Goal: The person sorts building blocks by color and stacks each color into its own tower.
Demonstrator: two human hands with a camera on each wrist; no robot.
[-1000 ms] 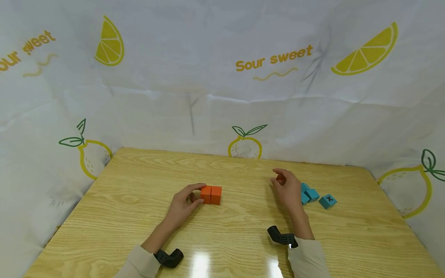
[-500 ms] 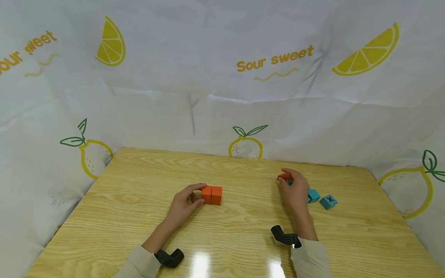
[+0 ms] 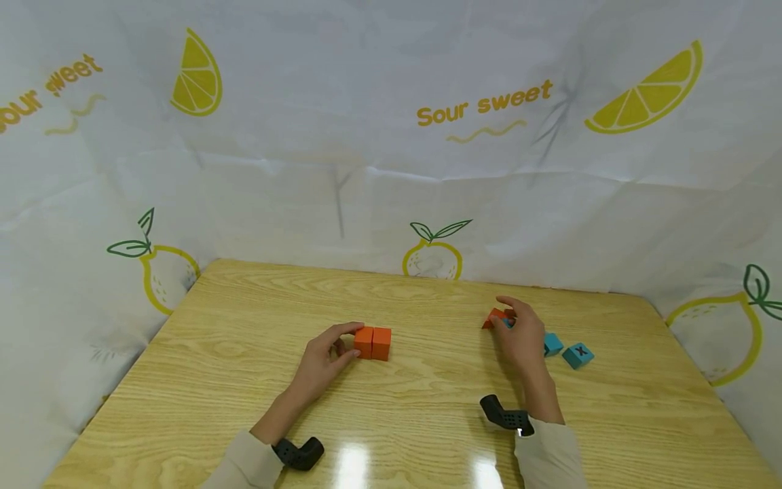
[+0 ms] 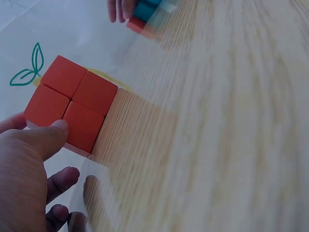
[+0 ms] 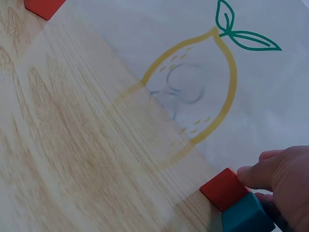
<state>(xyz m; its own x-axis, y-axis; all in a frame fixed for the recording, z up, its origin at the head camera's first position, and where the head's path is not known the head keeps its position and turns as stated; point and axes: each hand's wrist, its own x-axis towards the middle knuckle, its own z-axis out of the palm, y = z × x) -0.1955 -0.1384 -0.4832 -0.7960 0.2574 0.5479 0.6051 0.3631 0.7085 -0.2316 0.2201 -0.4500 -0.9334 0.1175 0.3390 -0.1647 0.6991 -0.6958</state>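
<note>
In the head view my left hand (image 3: 320,354) pinches the left side of a stack of orange cubes (image 3: 381,343), thumb in front and index finger behind. The left wrist view shows a two-by-two face of orange cubes (image 4: 86,93), with the thumb pressed on the lower ones. My right hand (image 3: 519,336) holds a single orange cube (image 5: 225,189) between thumb and fingers at the right of the table. A blue cube (image 5: 247,215) sits right against that orange cube, partly covered by the hand.
Just right of my right hand lies a blue cube (image 3: 552,344), and beyond it another blue cube (image 3: 578,354) marked with a dark X. The wooden table (image 3: 421,407) meets a white printed cloth (image 3: 305,204) at its back edge.
My right hand has shifted right, toward the blue cubes. The orange cube at its fingertips has come into clearer view, tilted and slightly lower. The left hand has stayed on its stack.
</note>
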